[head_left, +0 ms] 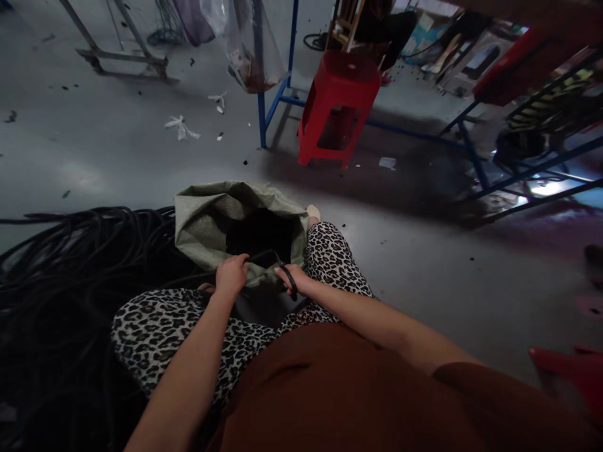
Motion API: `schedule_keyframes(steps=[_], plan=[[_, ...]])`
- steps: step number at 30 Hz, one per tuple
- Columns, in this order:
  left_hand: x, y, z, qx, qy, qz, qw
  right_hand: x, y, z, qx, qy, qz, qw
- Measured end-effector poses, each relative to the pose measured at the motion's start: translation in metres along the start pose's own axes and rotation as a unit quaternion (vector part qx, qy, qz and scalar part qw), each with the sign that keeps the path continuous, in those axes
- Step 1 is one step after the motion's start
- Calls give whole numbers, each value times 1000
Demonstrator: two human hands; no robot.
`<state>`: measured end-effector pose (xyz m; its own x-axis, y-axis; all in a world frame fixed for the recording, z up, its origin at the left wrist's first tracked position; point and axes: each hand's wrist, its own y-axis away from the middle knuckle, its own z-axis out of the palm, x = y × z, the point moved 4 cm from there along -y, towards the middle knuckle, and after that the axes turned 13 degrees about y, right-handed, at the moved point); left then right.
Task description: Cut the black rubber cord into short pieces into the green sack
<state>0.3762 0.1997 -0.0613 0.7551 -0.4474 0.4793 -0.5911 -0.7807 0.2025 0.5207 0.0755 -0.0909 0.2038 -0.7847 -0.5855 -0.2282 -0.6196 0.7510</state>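
Note:
My left hand [232, 274] is closed on a black rubber-looking strip [260, 256] over the near rim of an open woven sack [200, 220]. Black-handled scissors [293, 284] are in my right hand [296, 277], their blades pointing up and left toward the strip's end. Whether the blades touch the strip I cannot tell. The sack stands between my knees, its inside dark with black contents that I cannot make out singly. To the left lies a large heap of long black strips or tubes [127, 235].
A red plastic stool [346, 81] stands ahead by a blue metal frame [262, 119]. Clear plastic bags [245, 44] hang there. White scraps [181, 127] litter the grey floor [117, 157]. A metal stand [125, 56] is at the far left, and a red object [570, 370] at the lower right.

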Motion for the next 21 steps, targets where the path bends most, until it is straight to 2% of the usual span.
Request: schedule_keyframes(steps=[4, 9, 21], plan=[[-1, -1, -2, 27, 7, 0, 1000, -5, 10, -1, 0, -24, 8, 1000], [1, -1, -4, 38, 13, -1, 999, -5, 11, 3, -31, -1, -7, 999], [5, 1, -2, 24, 21, 12, 999, -11, 10, 6, -56, -8, -13, 998]])
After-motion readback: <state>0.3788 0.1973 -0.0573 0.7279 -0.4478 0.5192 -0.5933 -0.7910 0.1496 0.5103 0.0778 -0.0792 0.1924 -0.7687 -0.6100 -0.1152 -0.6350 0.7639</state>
